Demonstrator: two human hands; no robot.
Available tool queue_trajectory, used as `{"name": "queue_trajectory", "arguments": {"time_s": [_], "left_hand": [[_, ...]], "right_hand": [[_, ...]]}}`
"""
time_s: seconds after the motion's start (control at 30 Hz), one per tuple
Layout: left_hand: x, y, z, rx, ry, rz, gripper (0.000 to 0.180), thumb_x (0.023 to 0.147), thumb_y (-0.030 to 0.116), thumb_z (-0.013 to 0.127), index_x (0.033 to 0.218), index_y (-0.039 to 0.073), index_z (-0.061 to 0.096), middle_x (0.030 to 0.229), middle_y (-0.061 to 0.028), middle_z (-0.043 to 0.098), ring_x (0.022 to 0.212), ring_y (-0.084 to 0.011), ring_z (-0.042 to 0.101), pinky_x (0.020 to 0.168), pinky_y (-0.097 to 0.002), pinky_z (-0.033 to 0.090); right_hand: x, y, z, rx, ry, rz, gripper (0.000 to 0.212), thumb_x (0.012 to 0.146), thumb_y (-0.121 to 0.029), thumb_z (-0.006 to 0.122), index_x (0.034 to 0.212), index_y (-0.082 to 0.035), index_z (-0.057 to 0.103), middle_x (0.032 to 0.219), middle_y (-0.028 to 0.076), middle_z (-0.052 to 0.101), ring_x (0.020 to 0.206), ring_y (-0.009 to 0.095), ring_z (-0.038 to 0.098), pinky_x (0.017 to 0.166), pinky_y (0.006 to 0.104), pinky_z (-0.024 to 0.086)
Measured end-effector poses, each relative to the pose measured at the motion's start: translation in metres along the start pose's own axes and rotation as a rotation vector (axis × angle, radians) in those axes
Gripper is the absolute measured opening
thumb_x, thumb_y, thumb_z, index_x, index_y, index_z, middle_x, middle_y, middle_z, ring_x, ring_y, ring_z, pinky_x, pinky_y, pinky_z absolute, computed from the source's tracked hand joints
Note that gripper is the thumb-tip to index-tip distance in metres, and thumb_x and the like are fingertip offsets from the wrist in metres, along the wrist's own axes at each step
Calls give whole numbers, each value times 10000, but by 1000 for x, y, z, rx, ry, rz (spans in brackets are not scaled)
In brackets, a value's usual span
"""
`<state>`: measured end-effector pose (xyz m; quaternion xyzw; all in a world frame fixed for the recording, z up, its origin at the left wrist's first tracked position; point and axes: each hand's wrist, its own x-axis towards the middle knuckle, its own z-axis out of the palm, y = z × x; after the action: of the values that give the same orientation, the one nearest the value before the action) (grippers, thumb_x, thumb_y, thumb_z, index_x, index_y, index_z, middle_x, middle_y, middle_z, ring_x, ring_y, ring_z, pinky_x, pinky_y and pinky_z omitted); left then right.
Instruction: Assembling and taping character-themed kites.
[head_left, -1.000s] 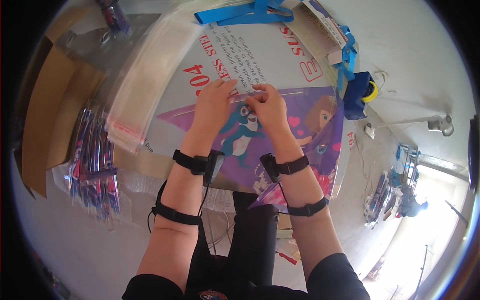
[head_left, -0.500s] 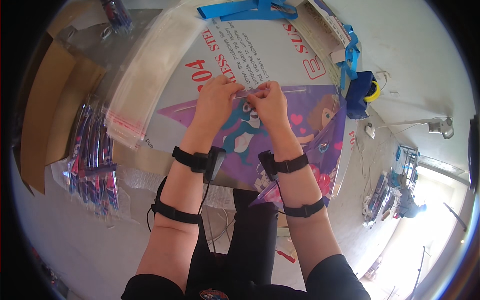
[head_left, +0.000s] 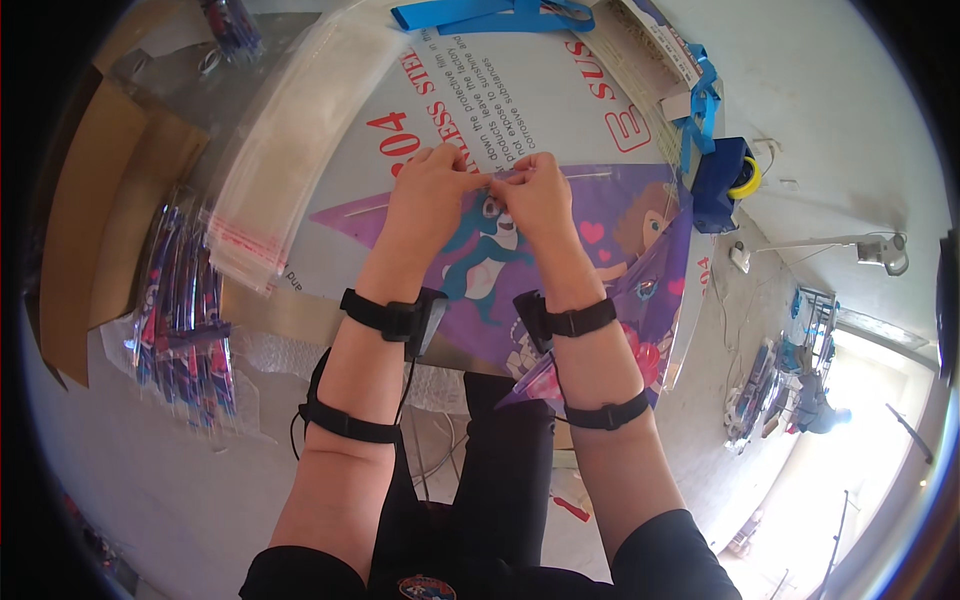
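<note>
Tbl [head_left: 565,110], L hand [head_left: 425,200] curled, R hand [head_left: 534,202] pinching

Glossy plastic purple sheet [head_left: 484,275], clear shiny plastic sleeves [head_left: 290,150], matt cardboard box [head_left: 130,230].

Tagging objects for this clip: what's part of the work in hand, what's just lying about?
Likely in use:
purple printed sheet, left hand and right hand at its upper edge
thin white rod along that edge
grey work surface

Probably just lying about:
clear plastic bags
blue ribbon
tape dispenser
cardboard box
</note>
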<state>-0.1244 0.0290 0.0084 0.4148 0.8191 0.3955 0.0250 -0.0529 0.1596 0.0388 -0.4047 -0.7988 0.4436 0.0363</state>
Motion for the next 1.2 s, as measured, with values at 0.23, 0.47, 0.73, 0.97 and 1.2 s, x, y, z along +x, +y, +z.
{"name": "queue_trajectory", "arguments": {"time_s": [0.23, 0.47, 0.73, 0.97, 1.2], "left_hand": [[-1, 0, 1, 90, -5, 9, 285, 725, 16, 594, 900, 185, 743, 806, -51, 545, 790, -240, 544, 698, -343, 476], [-2, -3, 5, 45, 21, -12, 255, 740, 35, 603, 875, 193, 750, 812, -50, 556, 811, -243, 552, 715, -349, 471], [-1, -4, 4, 2, 4, -34, 299, 755, -7, 558, 898, 181, 742, 847, -54, 561, 821, -252, 551, 724, -361, 469], [-3, -2, 4, 83, -37, -38, 343, 756, -11, 553, 962, 201, 726, 873, -55, 545, 858, -244, 546, 746, -362, 460], [2, 16, 1, 251, -58, 10, 355, 773, 49, 561, 1017, 261, 708, 924, -23, 527, 918, -218, 529, 829, -387, 404]], "right_hand": [[10, -10, -4, -171, -79, 14, 437, 683, -115, 756, 946, 79, 466, 799, 201, 641, 698, 291, 666, 571, 340, 538], [17, 0, -16, -374, -116, -55, 555, 682, -287, 801, 949, 65, 465, 774, 193, 636, 677, 266, 646, 572, 332, 510], [4, -6, -18, -517, -91, -37, 597, 687, -413, 772, 960, 39, 494, 853, 181, 662, 841, 326, 659, 705, 392, 512], [6, 1, -20, -499, -146, -63, 569, 665, -384, 791, 956, 6, 495, 844, 153, 666, 826, 310, 660, 700, 377, 508], [6, 7, -25, -447, -89, -79, 529, 669, -371, 785, 935, -11, 503, 811, 155, 658, 810, 315, 654, 681, 386, 501]]}}
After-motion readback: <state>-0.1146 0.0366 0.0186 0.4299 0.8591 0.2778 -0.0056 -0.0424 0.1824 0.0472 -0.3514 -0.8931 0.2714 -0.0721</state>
